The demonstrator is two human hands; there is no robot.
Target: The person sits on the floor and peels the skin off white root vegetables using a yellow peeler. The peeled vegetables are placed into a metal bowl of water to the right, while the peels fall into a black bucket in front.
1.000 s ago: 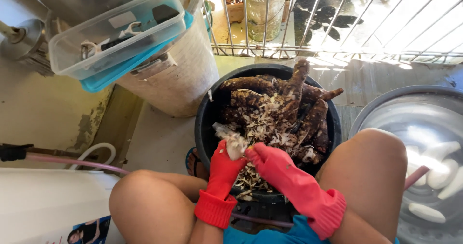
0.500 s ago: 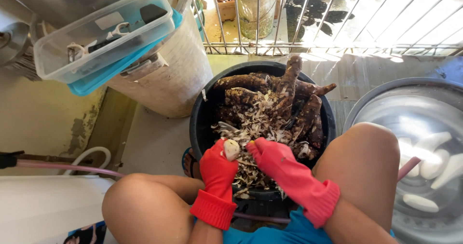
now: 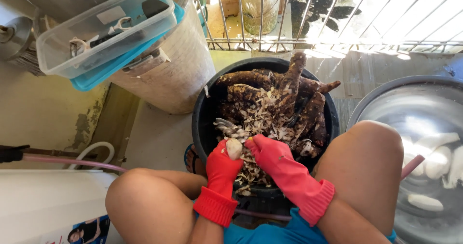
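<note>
In the upper left of the frame a clear plastic box (image 3: 106, 32) of small tools rests on a pale woven bin (image 3: 178, 70). Low in the centre, the left hand (image 3: 223, 164), in a red glove, is curled around a pale peeled root (image 3: 234, 148) above the black tub (image 3: 205, 114) of brown roots (image 3: 284, 92) and peelings. The right hand (image 3: 269, 153), gloved too, pinches the root's edge. At the right edge, a metal basin (image 3: 381, 104) holds white peeled pieces in water.
</note>
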